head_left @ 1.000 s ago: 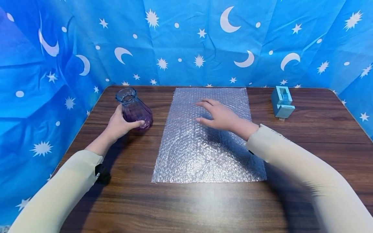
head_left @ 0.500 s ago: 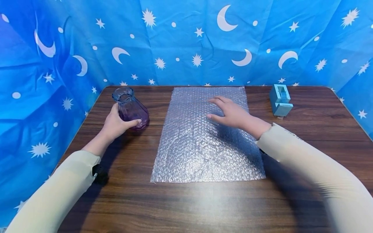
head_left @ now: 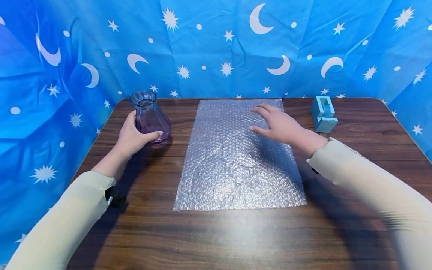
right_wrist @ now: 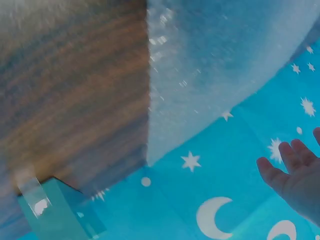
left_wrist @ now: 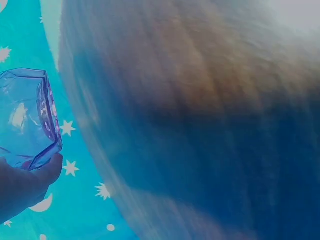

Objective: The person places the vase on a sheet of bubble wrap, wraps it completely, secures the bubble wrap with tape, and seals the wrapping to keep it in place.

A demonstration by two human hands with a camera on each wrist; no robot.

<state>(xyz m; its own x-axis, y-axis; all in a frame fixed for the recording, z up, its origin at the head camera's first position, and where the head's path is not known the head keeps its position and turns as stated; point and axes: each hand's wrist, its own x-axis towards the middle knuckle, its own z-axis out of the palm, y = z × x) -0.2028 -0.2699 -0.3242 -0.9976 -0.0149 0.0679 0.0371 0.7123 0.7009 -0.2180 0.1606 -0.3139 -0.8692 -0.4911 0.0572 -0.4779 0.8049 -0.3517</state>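
Observation:
My left hand (head_left: 129,137) grips a clear glass vase (head_left: 152,118), bluish at its ruffled rim and purple toward its base. It stands at the back left of the table, tilted slightly. In the left wrist view the faceted vase base (left_wrist: 25,117) shows above the fingers. My right hand (head_left: 280,125) hovers over the upper right of a flat sheet of bubble wrap (head_left: 216,161), its fingers loosely spread and holding nothing. In the right wrist view the right hand (right_wrist: 295,175) appears at the right edge, apart from the sheet.
A teal tape dispenser (head_left: 324,114) stands at the back right of the dark wooden table (head_left: 202,240). A blue cloth (head_left: 209,45) with white moons and stars hangs behind the table and along its sides.
My right hand has moved to the right across the bubble wrap. The left hand has shifted slightly up and away with the vase, which now stands more upright.

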